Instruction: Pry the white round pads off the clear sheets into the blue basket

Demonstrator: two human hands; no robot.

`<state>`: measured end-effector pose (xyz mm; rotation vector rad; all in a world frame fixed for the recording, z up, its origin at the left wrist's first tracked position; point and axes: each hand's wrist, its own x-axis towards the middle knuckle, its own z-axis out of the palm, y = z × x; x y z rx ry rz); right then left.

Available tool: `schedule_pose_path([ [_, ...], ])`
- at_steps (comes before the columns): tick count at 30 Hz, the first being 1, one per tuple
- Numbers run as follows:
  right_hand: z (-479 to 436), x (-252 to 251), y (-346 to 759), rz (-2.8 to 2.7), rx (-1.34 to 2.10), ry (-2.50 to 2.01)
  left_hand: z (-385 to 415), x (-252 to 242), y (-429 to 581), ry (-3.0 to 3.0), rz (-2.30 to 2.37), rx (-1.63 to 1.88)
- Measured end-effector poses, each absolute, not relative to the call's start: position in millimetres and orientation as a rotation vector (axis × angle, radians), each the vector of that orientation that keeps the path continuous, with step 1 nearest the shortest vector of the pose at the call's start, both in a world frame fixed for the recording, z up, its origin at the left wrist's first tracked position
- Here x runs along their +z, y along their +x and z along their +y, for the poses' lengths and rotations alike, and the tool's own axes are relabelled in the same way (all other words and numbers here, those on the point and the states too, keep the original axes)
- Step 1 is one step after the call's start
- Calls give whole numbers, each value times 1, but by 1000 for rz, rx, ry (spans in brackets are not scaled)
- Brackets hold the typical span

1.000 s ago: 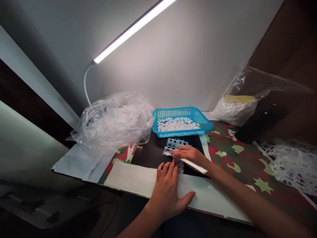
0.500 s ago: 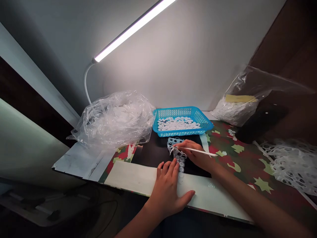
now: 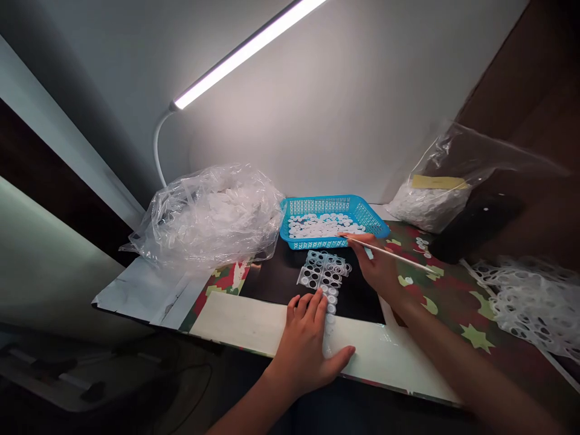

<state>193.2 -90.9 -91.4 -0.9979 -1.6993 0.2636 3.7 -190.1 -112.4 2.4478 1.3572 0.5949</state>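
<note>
My left hand (image 3: 304, 338) lies flat, fingers stretched out, its fingertips on the near part of a clear plastic sheet (image 3: 321, 270) of round cut-outs. White discs fill the strip beside the fingers, while farther up most rings show dark holes. My right hand (image 3: 374, 260) is closed in a pinch on a thin white stick (image 3: 399, 257), whose tip reaches the near rim of a blue basket (image 3: 317, 244). Many small white discs (image 3: 321, 225) lie in that basket. Whether the stick's tip carries anything is too small to tell.
A bulky clear bag (image 3: 212, 217) of white pieces lies at left. Another filled bag (image 3: 428, 202) stands at back right, near a dark object (image 3: 475, 226). Ring-shaped plastic scraps (image 3: 534, 305) are heaped on the right. A lit lamp (image 3: 244, 57) hangs overhead.
My right hand has moved up and away from the plastic sheet, bringing the white stick to the basket. The sheet's far part now shows uncovered. My left hand stays in place.
</note>
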Motion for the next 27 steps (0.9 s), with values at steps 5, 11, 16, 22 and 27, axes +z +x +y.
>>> schedule_pose_path([
  [5,-98,-99,184,-1903,581,-942,-191,-115,3,2461,1372,591],
  [11,-100,-112,175,-2224,706,-837,-190,-122,3,2534,1385,592],
  [16,-98,-119,172,-2228,721,-840,-190,-125,3,2508,1396,592],
  [22,-99,-116,171,-2328,680,-825,-190,-123,4,2506,1401,592],
  [27,-98,-114,173,-2354,669,-757,-190,-125,3,2522,1380,628],
])
